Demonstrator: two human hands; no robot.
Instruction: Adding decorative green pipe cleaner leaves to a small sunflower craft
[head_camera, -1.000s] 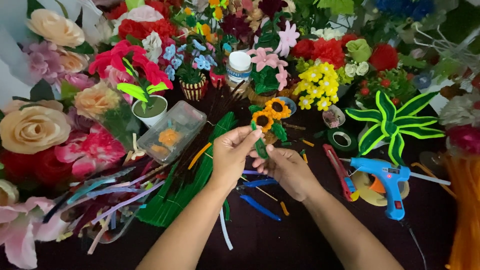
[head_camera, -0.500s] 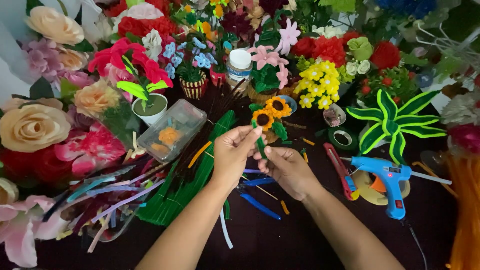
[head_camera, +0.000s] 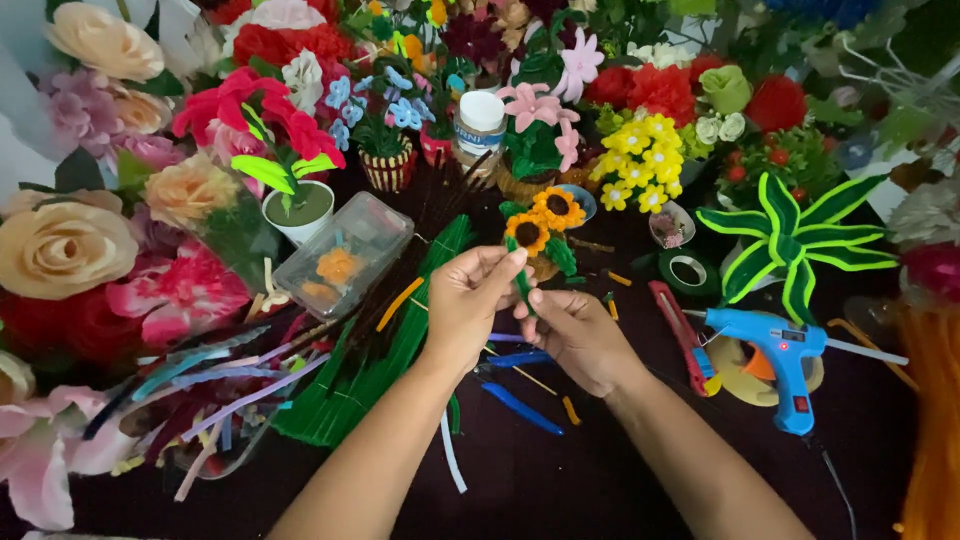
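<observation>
Orange sunflower stem (head_camera: 524, 285) stays pinched in both grips, left hand (head_camera: 470, 300) and right hand (head_camera: 578, 335) unmoved.

Both forearms reaching in from the lower edge, converging at centre. Left hand (head_camera: 470, 300) raised, back to the camera, fingertips (head_camera: 512, 258) pinched together. Right hand (head_camera: 580, 335) just beside and slightly lower, palm inward, thumb pressed toward the left fingers, touching.
</observation>
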